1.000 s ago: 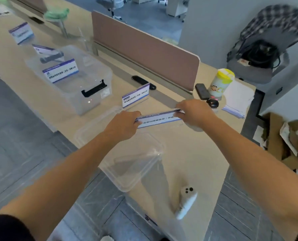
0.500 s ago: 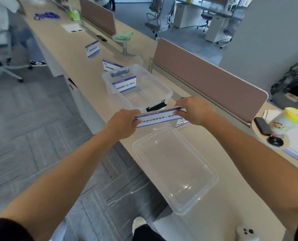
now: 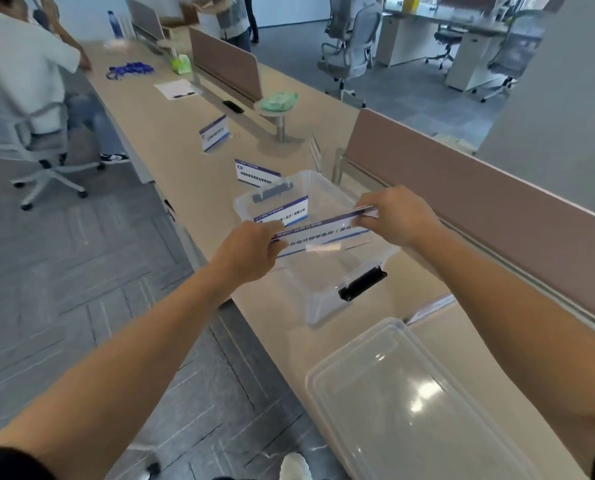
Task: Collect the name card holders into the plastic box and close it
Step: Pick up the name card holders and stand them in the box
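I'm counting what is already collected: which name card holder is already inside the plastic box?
The name card holder leaning at the far-left end inside the plastic box. Two others stand on the desk beyond it, and both hands hold another above it.

green cloth [image 3: 278,100], paper sheet [image 3: 176,89], office chairs [image 3: 349,53]

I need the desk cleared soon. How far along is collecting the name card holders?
Done: one blue-and-white name card holder already sits inside the clear plastic box. In hand: the left hand and right hand hold another holder over the open box. Left: at least two standing holders farther along the desk, then fitting the clear lid lying nearby.
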Available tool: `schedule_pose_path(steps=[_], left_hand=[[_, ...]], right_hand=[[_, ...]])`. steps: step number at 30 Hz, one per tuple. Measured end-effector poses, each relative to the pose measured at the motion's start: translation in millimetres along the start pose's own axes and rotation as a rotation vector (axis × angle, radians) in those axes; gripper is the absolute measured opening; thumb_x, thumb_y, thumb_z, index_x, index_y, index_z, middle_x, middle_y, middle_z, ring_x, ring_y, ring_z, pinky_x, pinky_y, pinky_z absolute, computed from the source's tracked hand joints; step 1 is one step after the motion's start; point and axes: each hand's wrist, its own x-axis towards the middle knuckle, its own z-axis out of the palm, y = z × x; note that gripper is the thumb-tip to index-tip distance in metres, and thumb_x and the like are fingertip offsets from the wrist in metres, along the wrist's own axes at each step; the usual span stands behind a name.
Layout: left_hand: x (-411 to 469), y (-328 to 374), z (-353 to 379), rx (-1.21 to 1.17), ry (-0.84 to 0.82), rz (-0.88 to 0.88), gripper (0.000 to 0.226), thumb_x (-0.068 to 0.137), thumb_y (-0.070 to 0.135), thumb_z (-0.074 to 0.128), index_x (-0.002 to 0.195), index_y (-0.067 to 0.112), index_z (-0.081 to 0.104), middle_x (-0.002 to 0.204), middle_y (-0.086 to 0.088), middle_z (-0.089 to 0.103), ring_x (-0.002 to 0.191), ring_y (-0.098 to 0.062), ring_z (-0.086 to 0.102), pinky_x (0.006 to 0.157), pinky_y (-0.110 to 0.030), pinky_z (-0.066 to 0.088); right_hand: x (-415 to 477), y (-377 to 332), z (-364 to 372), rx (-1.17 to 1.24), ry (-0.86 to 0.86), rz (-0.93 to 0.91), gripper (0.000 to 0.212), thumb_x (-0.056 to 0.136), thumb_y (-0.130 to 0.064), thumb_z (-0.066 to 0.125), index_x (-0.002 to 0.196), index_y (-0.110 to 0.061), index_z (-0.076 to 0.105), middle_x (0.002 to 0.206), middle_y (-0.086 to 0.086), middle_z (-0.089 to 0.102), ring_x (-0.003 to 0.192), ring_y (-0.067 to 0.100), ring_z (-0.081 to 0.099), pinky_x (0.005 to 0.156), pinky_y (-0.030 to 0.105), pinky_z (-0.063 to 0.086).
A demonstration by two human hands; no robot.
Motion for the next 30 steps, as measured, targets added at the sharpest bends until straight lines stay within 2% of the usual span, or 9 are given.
schedule_pose_path(steps=[2,7,11,15,19,21,25,28,30], left_hand=[[17.2,-14.0,-0.3,-0.004,-0.009,0.013,0.025,0.096,0.025,0.055,0.107,0.004,0.062,0.092,-0.021,0.070,0.079,-0.040,0.064,0.060,-0.030,0.038],[65.8,-58.3,0.4,-0.040,-0.037,0.053,0.019,0.095,0.023,0.057,0.102,0.006,0.063,0.090,-0.019,0.069,0.080,-0.038,0.063,0.061,-0.028,0.036],[113.8,-98.2,-6.5,-0.026,-0.059,0.165,0.021,0.094,0.023,0.058,0.103,0.004,0.063,0.089,-0.024,0.066,0.079,-0.042,0.062,0.062,-0.032,0.035],[156.4,-141.6,-17.8,-0.031,-0.097,0.279,0.028,0.095,0.024,0.055,0.115,0.006,0.061,0.091,-0.019,0.068,0.081,-0.039,0.062,0.062,-0.033,0.037],[189.1,-175.0,-26.6,-0.048,-0.162,0.305,0.023,0.096,0.027,0.052,0.102,0.006,0.060,0.090,-0.017,0.067,0.080,-0.035,0.061,0.061,-0.031,0.035],[199.2,-184.2,-24.1,-0.038,-0.164,0.324,0.025,0.097,0.028,0.051,0.104,0.005,0.058,0.090,-0.018,0.067,0.082,-0.037,0.061,0.061,-0.032,0.036],[204.2,-190.2,-4.3,-0.040,-0.200,0.258,0.026,0.097,0.029,0.049,0.106,0.006,0.056,0.091,-0.018,0.065,0.086,-0.037,0.060,0.067,-0.037,0.044],[206.9,-188.9,17.3,-0.069,-0.278,0.241,0.016,0.096,0.024,0.049,0.100,0.009,0.054,0.090,-0.014,0.063,0.087,-0.036,0.060,0.068,-0.036,0.043],[211.1,-185.7,31.0,-0.056,-0.309,0.235,0.012,0.096,0.023,0.048,0.090,0.013,0.048,0.086,-0.011,0.060,0.084,-0.034,0.058,0.066,-0.033,0.038]], right_hand=[[19.4,2.8,3.1,0.054,0.013,0.039,0.019,0.087,-0.040,0.071,0.099,-0.026,0.073,0.085,-0.006,0.063,0.087,0.023,0.062,0.071,0.036,0.051],[68.3,0.8,22.7,0.029,0.029,0.133,0.019,0.088,-0.042,0.069,0.099,-0.026,0.072,0.087,-0.005,0.065,0.084,0.023,0.062,0.066,0.031,0.045],[106.7,-9.0,31.9,0.000,0.080,0.269,0.023,0.087,-0.046,0.069,0.102,-0.029,0.072,0.097,-0.002,0.071,0.088,0.026,0.065,0.070,0.037,0.053],[141.8,-26.4,35.7,0.017,0.103,0.387,0.024,0.087,-0.045,0.070,0.103,-0.027,0.072,0.103,0.001,0.072,0.089,0.028,0.064,0.073,0.040,0.055],[172.1,-40.6,41.1,0.067,0.102,0.478,0.025,0.086,-0.043,0.071,0.102,-0.024,0.072,0.100,0.002,0.072,0.086,0.027,0.064,0.072,0.038,0.053],[183.3,-43.0,47.1,0.114,0.131,0.531,0.029,0.084,-0.044,0.072,0.104,-0.023,0.070,0.100,0.003,0.071,0.088,0.026,0.063,0.071,0.037,0.051],[195.9,-43.3,59.3,0.307,0.076,0.706,0.047,0.090,-0.056,0.059,0.115,-0.016,0.055,0.104,0.002,0.064,0.090,0.025,0.062,0.076,0.038,0.052],[204.0,-39.4,74.3,0.688,-0.122,0.856,0.057,0.091,-0.069,0.044,0.112,-0.019,0.062,0.111,0.003,0.069,0.093,0.026,0.070,0.083,0.040,0.058],[210.4,-30.3,87.9,0.835,-0.153,0.944,0.060,0.090,-0.073,0.040,0.108,-0.021,0.066,0.110,0.003,0.070,0.093,0.028,0.070,0.087,0.041,0.059]])
